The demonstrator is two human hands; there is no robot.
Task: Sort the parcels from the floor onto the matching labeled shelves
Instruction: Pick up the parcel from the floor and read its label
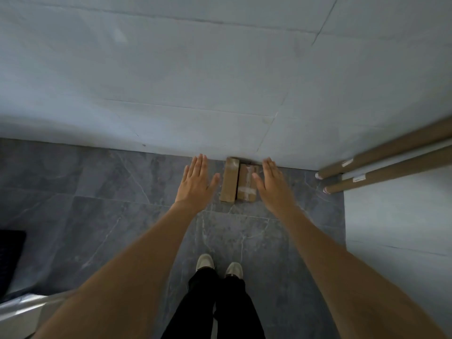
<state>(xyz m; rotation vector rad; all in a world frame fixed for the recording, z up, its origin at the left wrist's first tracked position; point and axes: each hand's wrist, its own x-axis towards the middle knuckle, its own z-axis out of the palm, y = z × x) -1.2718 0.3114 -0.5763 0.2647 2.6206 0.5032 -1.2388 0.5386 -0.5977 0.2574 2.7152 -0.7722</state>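
Head view looks steeply down at a dark grey marbled floor [110, 216] with pale veins, which meets a light grey wall [171, 69] scored by thin panel seams along a line running from 9 o'clock toward 3 o'clock. Two brown parcels [238, 181] lie side by side on the floor just above centre, touching each other, their far ends against the foot of the wall; the right one carries strips of clear tape. At 3 o'clock two long cardboard tubes [391, 162] with pale end caps lean in from the right edge, near a second pale wall panel [396, 216] at 4 o'clock. A dark object [11, 258], too cut off to identify, sits at 8 o'clock, with a pale ledge [22, 311] below it at 7 o'clock. At 6 o'clock stand the person's black trouser legs [215, 307] and light shoes [220, 265], toes pointing at the parcels. Both bare forearms stretch forward from the bottom corners. The left hand [195, 182] hovers just left of the parcels, the right hand [274, 184] just right of them, both palm-down with fingers straight, released and holding nothing. Whether either hand touches a parcel cannot be told; the right thumb overlaps the taped parcel's edge.
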